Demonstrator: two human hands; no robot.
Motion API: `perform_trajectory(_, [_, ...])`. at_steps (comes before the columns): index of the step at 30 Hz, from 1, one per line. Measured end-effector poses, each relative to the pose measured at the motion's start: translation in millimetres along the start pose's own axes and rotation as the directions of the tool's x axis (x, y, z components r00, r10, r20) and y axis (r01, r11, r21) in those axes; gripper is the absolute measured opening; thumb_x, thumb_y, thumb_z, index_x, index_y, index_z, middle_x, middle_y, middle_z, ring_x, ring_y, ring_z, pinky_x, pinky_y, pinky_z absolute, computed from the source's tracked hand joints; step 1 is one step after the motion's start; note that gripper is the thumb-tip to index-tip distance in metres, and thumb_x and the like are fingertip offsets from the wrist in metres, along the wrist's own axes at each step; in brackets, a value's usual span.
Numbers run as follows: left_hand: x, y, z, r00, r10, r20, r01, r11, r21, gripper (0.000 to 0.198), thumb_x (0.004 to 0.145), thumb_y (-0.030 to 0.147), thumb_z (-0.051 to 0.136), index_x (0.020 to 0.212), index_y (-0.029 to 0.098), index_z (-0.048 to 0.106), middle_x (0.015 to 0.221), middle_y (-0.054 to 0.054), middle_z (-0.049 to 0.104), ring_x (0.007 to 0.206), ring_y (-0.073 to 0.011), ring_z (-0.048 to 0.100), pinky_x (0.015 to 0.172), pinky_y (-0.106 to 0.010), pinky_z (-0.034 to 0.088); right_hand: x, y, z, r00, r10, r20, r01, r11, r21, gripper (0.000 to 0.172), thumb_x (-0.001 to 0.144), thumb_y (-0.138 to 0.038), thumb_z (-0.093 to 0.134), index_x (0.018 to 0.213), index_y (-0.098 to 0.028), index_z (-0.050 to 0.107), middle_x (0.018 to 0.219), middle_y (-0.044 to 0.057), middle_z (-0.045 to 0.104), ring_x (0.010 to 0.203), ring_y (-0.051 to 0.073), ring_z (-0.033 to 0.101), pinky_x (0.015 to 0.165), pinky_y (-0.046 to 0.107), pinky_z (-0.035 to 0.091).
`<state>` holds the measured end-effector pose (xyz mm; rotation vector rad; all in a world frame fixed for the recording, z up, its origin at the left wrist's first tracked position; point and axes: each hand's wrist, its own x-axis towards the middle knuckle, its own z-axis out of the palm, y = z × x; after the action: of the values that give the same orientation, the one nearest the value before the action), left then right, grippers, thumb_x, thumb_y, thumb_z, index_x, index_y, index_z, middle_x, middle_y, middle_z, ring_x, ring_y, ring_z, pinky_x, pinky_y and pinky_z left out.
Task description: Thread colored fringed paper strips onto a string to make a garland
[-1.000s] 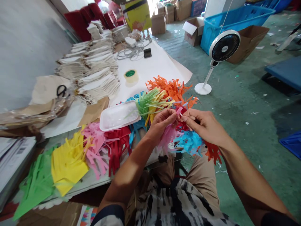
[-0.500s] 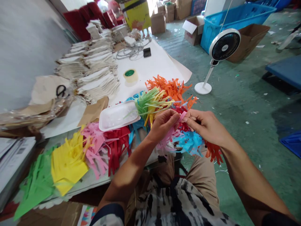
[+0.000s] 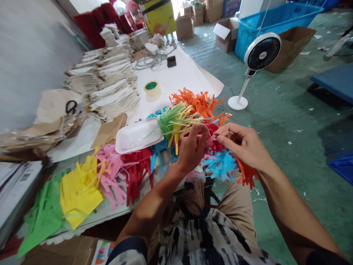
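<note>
My left hand point(image 3: 193, 149) grips a bunch of fringed tissue paper at the middle of the table, its fingers curled up against the paper. My right hand point(image 3: 242, 145) pinches a narrow pink paper strip point(image 3: 211, 140) that runs towards my left hand. Around them spread fringes of orange point(image 3: 200, 105), green and yellow point(image 3: 176, 121), and blue paper point(image 3: 220, 166). A red fringe point(image 3: 246, 175) hangs below my right hand. Where the strips meet inside my left hand is hidden.
A white foam tray point(image 3: 138, 136) lies left of my hands, beside pink, red, yellow and green fringed sheets point(image 3: 79, 191). Further back are tape point(image 3: 152, 88), scissors point(image 3: 71, 107) and stacked cloth bags point(image 3: 110, 81). A floor fan point(image 3: 260, 51) stands right, before a blue crate point(image 3: 275, 31).
My left hand has turned more upright with its fingers lifted, and my right hand's fingers have spread a little. The paper bunch has shifted slightly with them.
</note>
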<state>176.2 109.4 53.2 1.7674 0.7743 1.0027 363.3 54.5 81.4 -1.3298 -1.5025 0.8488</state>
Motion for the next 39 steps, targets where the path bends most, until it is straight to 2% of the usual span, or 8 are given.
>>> perform_trajectory(7, [4,11,5.1,0.991,0.132,-0.011,-0.118,0.919,0.377,0.023,0.111,0.042,0.045,0.112,0.020,0.054,0.057,0.008,0.061,0.047,-0.0085,0.057,0.055,-0.021,0.036,6,-1,5,0.999,0.043,0.031,-0.049,0.977,0.208,0.025,0.090,-0.045,0.080,0.085,-0.021,0.077,0.079,0.001,0.070,0.066,0.012,0.057,0.059,0.026,0.040])
perform_trajectory(12, [9,3,7.8,0.993,0.116,0.000,-0.115,0.985,0.130,0.047,0.101,0.050,0.065,0.137,0.021,0.054,0.077,0.004,0.073,0.049,-0.0060,0.053,0.051,-0.019,0.040,10,0,-2,0.999,0.050,-0.016,-0.039,0.912,0.408,0.020,0.086,-0.041,0.086,0.086,-0.023,0.077,0.083,0.001,0.072,0.072,0.013,0.062,0.066,0.026,0.048])
perform_trajectory(17, [14,-7,16.8,0.993,0.110,0.034,-0.106,0.990,-0.090,0.041,0.091,0.051,0.077,0.117,0.020,0.071,0.122,-0.009,0.072,0.056,-0.0031,0.052,0.051,-0.020,0.043,15,1,-7,0.989,0.045,-0.143,0.031,0.872,0.488,0.018,0.088,-0.039,0.085,0.087,-0.025,0.075,0.086,0.000,0.072,0.057,0.008,0.046,0.048,0.024,0.031])
perform_trajectory(23, [10,-2,22.9,0.990,-0.037,0.136,0.055,0.990,-0.130,0.029,0.091,0.042,0.077,0.085,0.015,0.070,0.068,0.004,0.055,0.058,-0.0059,0.045,0.053,-0.019,0.035,16,-2,-7,0.984,0.027,-0.176,0.065,0.865,0.498,0.022,0.091,-0.044,0.080,0.092,-0.025,0.069,0.088,0.000,0.073,0.051,0.007,0.035,0.045,0.026,0.024])
perform_trajectory(28, [-1,-4,20.4,0.968,-0.150,0.199,0.193,0.958,-0.214,0.028,0.089,0.043,0.077,0.092,0.015,0.074,0.066,0.004,0.056,0.055,-0.0069,0.050,0.051,-0.019,0.038,17,-5,-7,0.946,0.121,-0.301,0.044,0.872,0.487,0.026,0.084,-0.042,0.084,0.090,-0.025,0.065,0.075,0.001,0.070,0.050,0.010,0.041,0.044,0.027,0.023])
perform_trajectory(34, [-34,2,-20.2,0.928,-0.196,0.316,0.251,0.957,-0.145,0.062,0.091,0.037,0.078,0.149,0.023,0.060,0.119,-0.009,0.076,0.090,-0.0180,0.074,0.079,-0.029,0.061,29,12,-7,0.880,0.089,-0.466,0.180,0.846,0.502,0.035,0.074,-0.044,0.093,0.085,-0.023,0.067,0.071,0.000,0.061,0.055,0.010,0.051,0.041,0.024,0.022])
perform_trajectory(37, [-50,9,-61.9,0.963,-0.065,0.260,0.055,0.997,0.047,0.047,0.098,0.031,0.071,0.144,0.024,0.065,0.143,-0.014,0.068,0.133,-0.0256,0.065,0.111,-0.039,0.054,34,20,-15,0.862,0.102,-0.496,0.182,0.852,0.491,0.038,0.070,-0.043,0.096,0.083,-0.022,0.067,0.074,0.001,0.061,0.056,0.010,0.052,0.041,0.023,0.023])
perform_trajectory(39, [-52,7,-90.3,0.984,0.029,0.177,-0.071,0.968,0.241,0.030,0.103,0.026,0.062,0.131,0.023,0.074,0.134,-0.013,0.073,0.128,-0.0227,0.068,0.110,-0.039,0.054,35,22,-19,0.846,0.102,-0.523,0.193,0.856,0.480,0.038,0.068,-0.041,0.097,0.081,-0.021,0.067,0.074,0.001,0.061,0.054,0.010,0.051,0.041,0.023,0.024])
